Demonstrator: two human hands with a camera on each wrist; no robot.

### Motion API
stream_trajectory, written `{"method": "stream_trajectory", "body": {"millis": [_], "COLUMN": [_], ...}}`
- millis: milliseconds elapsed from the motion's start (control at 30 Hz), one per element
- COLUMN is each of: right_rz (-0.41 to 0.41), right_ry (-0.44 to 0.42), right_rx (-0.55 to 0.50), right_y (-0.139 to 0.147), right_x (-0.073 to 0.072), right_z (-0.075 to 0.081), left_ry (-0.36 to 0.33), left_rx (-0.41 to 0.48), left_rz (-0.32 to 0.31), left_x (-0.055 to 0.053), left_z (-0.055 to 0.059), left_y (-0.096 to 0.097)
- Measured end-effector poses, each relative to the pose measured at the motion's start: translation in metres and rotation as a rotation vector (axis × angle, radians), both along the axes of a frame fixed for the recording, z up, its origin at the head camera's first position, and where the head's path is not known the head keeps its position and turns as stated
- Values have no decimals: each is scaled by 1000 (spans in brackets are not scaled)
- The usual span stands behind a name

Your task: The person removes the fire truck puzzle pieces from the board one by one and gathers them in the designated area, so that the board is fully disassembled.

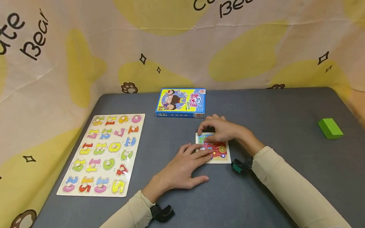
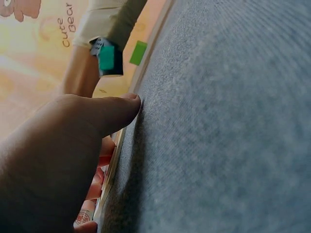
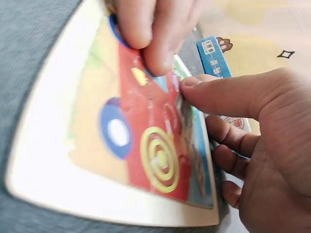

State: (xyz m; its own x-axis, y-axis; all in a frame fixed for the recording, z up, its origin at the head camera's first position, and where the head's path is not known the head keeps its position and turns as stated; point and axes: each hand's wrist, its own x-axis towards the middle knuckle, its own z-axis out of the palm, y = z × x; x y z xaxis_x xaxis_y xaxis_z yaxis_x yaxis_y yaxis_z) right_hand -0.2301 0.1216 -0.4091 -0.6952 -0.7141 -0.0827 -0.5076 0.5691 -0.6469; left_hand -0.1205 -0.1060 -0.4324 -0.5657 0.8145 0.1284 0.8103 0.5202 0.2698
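A small picture puzzle [image 1: 219, 149] with a red vehicle and a pale border lies on the grey table. The left hand [image 1: 183, 167] reaches over its left side, fingers extended and fingertips on the picture; its thumb [image 2: 114, 111] sticks out to the side, close over the table. At the puzzle's upper end is the right hand [image 1: 220, 128], with bent fingers and the thumb [image 3: 199, 90] on the picture near the edge. Its curled fingers [image 3: 228, 148] sit beyond that edge in the right wrist view. The picture's upper left part is partly hidden by both hands.
A white number board [image 1: 104, 156] with colourful knobbed pieces lies at the left. Behind the puzzle is a blue and yellow box [image 1: 181, 102], near the right hand. A green block [image 1: 330, 128] stands far right. A patterned cloth [image 1: 178, 42] rises behind the table.
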Motion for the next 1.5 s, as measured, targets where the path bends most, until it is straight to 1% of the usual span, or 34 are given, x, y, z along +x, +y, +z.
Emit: {"method": "stream_trajectory", "body": {"millis": [133, 233, 433, 600, 800, 1067, 1300, 1500], "right_rz": [42, 59, 65, 77, 78, 96, 118, 118], "right_ry": [-23, -33, -61, -64, -63, -70, -73, -75], "right_rx": [55, 92, 139, 169, 209, 307, 349, 381], "right_y": [-3, -5, -8, -10, -13, -18, -22, -25], "right_x": [-4, -6, -9, -9, -9, -8, -9, -10], "right_z": [4, 6, 10, 14, 17, 27, 31, 34], "left_ry": [-10, -14, -22, -30, -23, -52, -29, -32], "left_rx": [-11, -8, 1, 3, 13, 16, 27, 27], "left_rz": [7, 8, 11, 16, 15, 18, 14, 14], "left_x": [0, 0, 0, -1, -1, 0, 0, 0], "left_z": [0, -1, -1, -1, -2, -2, -3, -4], "left_y": [0, 0, 0, 0, -1, 0, 0, 0]}}
